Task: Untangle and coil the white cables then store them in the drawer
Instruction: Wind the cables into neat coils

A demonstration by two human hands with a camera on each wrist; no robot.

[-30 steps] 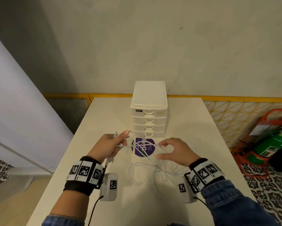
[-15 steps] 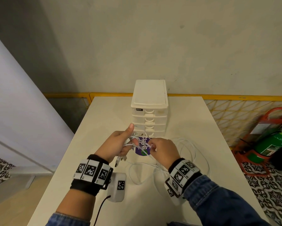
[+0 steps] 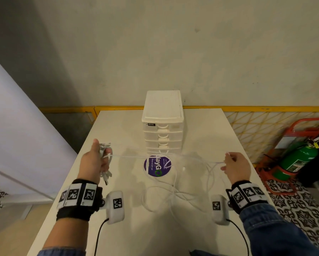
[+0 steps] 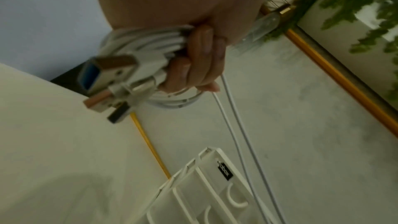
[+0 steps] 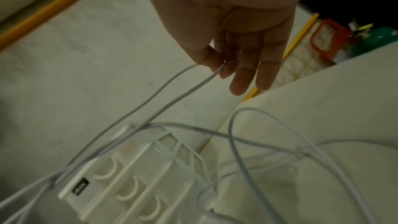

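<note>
My left hand (image 3: 97,159) is raised at the table's left and grips a coiled bundle of white cables (image 4: 140,43) with USB plugs (image 4: 103,74) sticking out. Two thin white strands (image 3: 136,156) run taut from it across to my right hand (image 3: 232,165), which pinches them between thumb and forefinger (image 5: 224,69); the other fingers hang straight. Loose white cable loops (image 3: 166,193) lie tangled on the table between my wrists. The white drawer unit (image 3: 162,124) stands at the back centre, all drawers closed.
A round purple sticker (image 3: 157,166) is on the white table (image 3: 206,130) in front of the drawers. A yellow rail (image 3: 265,109) runs behind the table. A green fire extinguisher (image 3: 298,159) in a red stand sits on the floor to the right.
My hands, close together in front of the drawers half a second ago, have pulled apart to the left and right, drawing the cable strands taut between them.
</note>
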